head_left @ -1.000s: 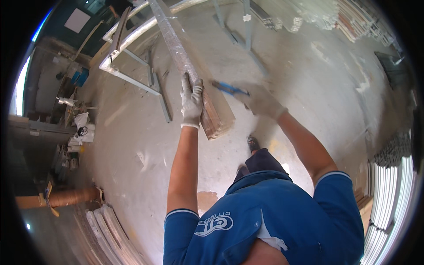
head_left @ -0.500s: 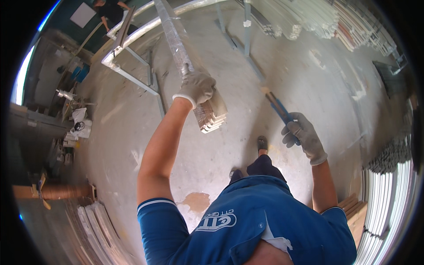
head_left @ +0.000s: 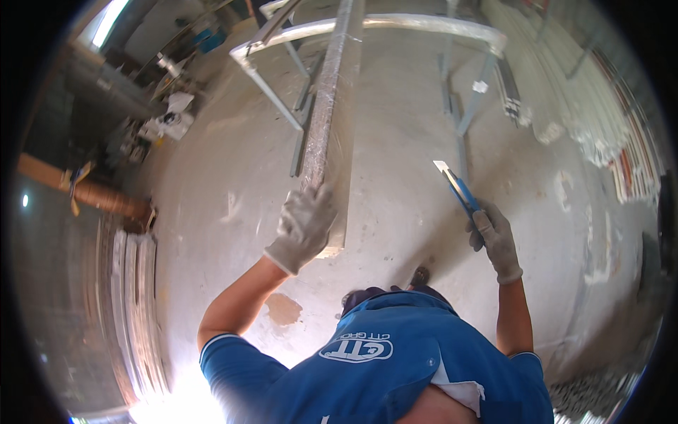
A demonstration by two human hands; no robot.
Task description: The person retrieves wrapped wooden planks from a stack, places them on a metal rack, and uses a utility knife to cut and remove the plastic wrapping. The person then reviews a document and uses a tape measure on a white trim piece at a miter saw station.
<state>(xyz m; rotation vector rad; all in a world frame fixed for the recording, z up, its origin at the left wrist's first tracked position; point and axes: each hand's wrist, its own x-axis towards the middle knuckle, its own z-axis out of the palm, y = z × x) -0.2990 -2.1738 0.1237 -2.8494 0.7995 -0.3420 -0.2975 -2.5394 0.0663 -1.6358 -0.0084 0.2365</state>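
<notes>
A long bundle of profiles (head_left: pixel 328 124) in clear plastic film runs away from me, resting across a padded metal rack. Near its close end, my left hand (head_left: pixel 305 225), in a light grey work glove, grips it from above; some of the fingers are hidden against the film. Off to the right, my gloved right hand (head_left: pixel 493 237) is closed round a blue utility knife (head_left: pixel 462 195). The knife's pale blade is out and points up and to the left, well apart from the bundle.
The rack (head_left: pixel 417 25) has a film-wrapped top bar and grey legs. Long pale profiles (head_left: pixel 565 92) are stacked at the far right. On the left lie a brown cardboard tube (head_left: pixel 106 196) and wrapped lengths (head_left: pixel 141 304). Concrete floor (head_left: pixel 395 177) lies between.
My view has swung, so the bundle and rack appear more upright and the rack's right side shows. My left hand sits lower in view, still on the bundle. The knife stays in my right hand.
</notes>
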